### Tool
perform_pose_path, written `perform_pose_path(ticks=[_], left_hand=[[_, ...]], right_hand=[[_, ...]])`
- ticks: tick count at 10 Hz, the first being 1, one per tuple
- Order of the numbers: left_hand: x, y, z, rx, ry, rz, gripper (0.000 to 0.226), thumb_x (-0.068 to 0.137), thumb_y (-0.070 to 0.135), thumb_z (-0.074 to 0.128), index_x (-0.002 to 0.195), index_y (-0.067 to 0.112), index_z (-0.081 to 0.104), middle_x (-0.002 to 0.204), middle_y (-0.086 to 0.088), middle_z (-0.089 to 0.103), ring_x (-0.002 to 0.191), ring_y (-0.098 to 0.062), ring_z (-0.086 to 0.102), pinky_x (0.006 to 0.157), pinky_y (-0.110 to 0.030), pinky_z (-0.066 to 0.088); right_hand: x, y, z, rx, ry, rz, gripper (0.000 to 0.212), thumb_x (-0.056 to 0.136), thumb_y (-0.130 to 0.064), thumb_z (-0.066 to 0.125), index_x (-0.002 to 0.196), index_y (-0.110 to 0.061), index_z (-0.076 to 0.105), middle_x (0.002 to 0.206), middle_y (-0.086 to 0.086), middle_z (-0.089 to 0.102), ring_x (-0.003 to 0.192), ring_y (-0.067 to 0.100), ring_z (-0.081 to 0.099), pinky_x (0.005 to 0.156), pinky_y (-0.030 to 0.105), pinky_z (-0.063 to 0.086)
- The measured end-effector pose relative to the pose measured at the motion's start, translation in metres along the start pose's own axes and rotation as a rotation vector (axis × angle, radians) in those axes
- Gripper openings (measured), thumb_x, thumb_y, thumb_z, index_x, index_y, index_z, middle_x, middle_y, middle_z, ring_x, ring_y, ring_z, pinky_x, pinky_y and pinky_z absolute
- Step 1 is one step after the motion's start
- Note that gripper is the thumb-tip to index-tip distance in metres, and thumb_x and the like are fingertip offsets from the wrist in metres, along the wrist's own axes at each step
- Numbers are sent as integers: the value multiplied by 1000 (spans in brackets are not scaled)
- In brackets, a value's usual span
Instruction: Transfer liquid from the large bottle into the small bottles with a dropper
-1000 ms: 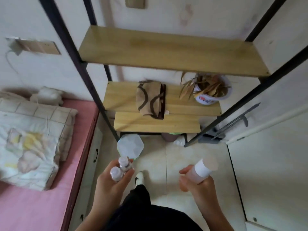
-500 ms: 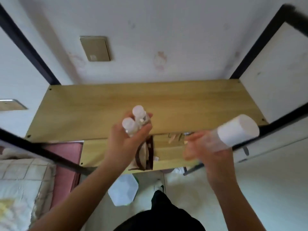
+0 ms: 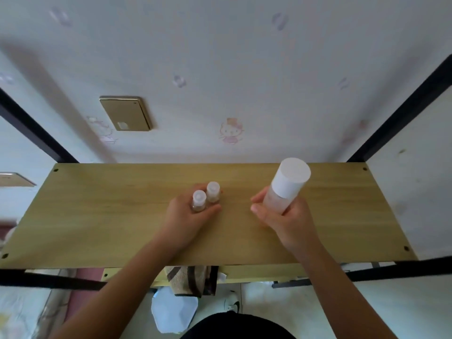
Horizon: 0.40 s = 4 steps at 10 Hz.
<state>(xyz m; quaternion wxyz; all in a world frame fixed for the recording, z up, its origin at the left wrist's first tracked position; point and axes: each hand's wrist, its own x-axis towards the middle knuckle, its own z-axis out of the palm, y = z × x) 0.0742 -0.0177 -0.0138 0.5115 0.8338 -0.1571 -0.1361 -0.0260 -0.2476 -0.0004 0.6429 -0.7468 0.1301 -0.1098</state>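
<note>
Presently, the large bottle [image 3: 278, 201], frosted with a white cap [image 3: 291, 179], sits in the right hand [image 3: 286, 220]. The fingers wrap round its lower body and the cap tilts up and away from the palm. The two small bottles [image 3: 199, 201] stand touching side by side, enclosed by the thumb and fingers of the left hand [image 3: 187, 217]. Their bases appear to rest on the shelf board [image 3: 110, 216], though the fingers hide the contact. Beyond the left hand's knuckles is a gold wall plate [image 3: 126, 113]. Under the left wrist, lower down, hangs a patterned brown cloth [image 3: 190, 280].
</note>
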Motion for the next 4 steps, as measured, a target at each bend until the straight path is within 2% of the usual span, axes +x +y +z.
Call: perform_pose_path(ticks=[1,2,3,4], left_hand=[[0,-2,-2,52,18,-19,45,87,36,86,129,37,72,107,23,77,99,5,71,91,-37,61],[-2,-6,-7,112,23,-42,66,82,47,88,142,41,62,122,29,71,110,6,66,94,-27,54],[-3,-6,-12,118,20,-82,86,76,56,87,153,38,52,128,32,62,123,-7,62,100,-31,47],[-9,-3,-21,52,47,-82,109,72,59,88,162,35,33,145,24,59,136,-6,52,110,-33,40]], right_hand=[[-2,5,1,-2,12,-4,17,84,-14,87,93,-20,74,87,13,70,78,32,65,65,33,54],[-6,10,0,-1,11,23,23,80,-25,85,100,-25,73,95,8,74,88,31,68,73,43,59],[-13,11,-5,-17,-26,69,42,77,-27,84,115,-38,68,109,-2,75,101,25,71,86,46,61],[-27,10,-13,22,-12,63,74,79,-16,84,142,-38,52,132,-14,67,125,12,63,103,39,52]])
